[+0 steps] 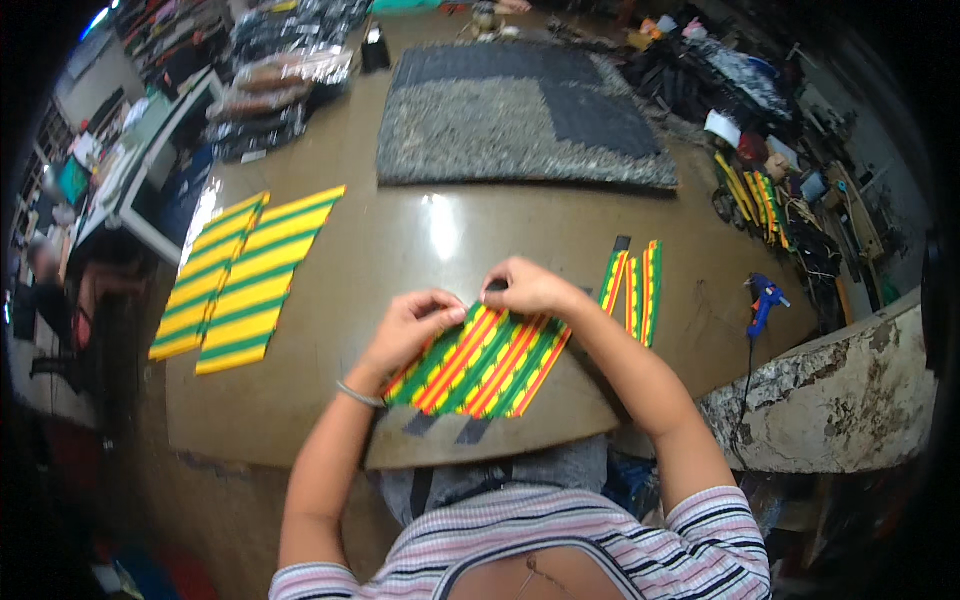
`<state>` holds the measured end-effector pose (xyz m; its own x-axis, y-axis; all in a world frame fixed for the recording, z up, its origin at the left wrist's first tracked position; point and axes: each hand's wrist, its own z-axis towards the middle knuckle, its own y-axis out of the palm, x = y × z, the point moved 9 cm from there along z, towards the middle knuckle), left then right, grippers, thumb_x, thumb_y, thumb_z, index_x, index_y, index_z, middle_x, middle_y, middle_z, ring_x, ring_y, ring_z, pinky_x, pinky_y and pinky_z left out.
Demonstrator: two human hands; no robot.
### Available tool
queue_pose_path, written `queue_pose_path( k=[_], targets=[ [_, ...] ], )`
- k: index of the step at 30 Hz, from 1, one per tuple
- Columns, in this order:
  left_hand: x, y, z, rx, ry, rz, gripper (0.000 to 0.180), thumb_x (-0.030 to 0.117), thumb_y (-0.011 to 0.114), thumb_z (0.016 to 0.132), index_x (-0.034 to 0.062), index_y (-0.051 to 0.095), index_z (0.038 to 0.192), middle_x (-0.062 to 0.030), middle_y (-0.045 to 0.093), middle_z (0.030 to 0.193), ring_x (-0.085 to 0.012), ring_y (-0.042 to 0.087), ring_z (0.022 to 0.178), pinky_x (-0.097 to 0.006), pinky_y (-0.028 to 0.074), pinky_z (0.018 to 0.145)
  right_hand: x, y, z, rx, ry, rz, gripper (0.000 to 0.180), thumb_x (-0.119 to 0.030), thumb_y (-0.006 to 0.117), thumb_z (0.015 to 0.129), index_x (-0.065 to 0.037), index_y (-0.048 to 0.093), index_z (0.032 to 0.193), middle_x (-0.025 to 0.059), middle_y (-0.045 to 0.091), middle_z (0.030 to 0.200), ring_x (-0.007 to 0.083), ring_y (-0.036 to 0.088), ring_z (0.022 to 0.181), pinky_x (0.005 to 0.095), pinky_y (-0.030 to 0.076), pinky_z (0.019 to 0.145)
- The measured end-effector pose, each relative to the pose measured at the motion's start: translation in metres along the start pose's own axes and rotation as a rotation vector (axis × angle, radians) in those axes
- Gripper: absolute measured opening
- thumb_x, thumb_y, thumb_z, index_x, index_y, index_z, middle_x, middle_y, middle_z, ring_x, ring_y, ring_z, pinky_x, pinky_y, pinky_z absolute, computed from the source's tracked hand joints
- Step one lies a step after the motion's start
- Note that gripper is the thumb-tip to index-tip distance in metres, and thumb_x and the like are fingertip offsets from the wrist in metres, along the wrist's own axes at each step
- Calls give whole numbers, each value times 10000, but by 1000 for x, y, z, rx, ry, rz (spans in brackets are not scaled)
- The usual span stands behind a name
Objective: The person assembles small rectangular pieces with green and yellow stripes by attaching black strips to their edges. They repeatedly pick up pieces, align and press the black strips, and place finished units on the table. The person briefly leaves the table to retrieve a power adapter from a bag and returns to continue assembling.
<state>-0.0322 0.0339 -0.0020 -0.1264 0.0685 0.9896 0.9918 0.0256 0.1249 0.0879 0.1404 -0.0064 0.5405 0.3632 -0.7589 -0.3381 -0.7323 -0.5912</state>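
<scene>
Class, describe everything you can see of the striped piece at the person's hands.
The striped piece looks like flat fabric, with slanting green, yellow and red bands and dark marks along the yellow. It lies near the near edge of the brown table. Two dark tabs show past its near edge. The left hand and right hand meet at its far edge; their exact grip is unclear.

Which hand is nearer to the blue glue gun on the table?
Right. The right hand is at the striped piece's upper edge, well left of the glue gun; the left hand is at the same piece, farther left.
</scene>
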Motion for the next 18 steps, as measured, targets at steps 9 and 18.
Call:
queue_pose_path(
  k=[9, 18],
  targets=[
    [24, -41, -42, -51, 229, -303, 580, 126, 763, 859, 59, 497, 1370, -85, 628, 1144, -197, 598, 1088, -361, 474, 1008, -84, 24, -60, 678, -291, -742, 361, -209, 596, 940, -50, 575, 1264, 201, 487, 1393, 389, 436, 1327, 559, 310, 1105],
    [15, -45, -63, -22, -231, 793, 508, 256, 817, 777, -56, 642, 1138, -176, 660, 806, -198, 619, 704, -346, 503, 670, -77, 110, -66, 417, -393, -589, 393, -316, 457, 1011, -34, 587, 1252, 197, 513, 1386, 376, 349, 1421, 580, 188, 1172]
  ],
)
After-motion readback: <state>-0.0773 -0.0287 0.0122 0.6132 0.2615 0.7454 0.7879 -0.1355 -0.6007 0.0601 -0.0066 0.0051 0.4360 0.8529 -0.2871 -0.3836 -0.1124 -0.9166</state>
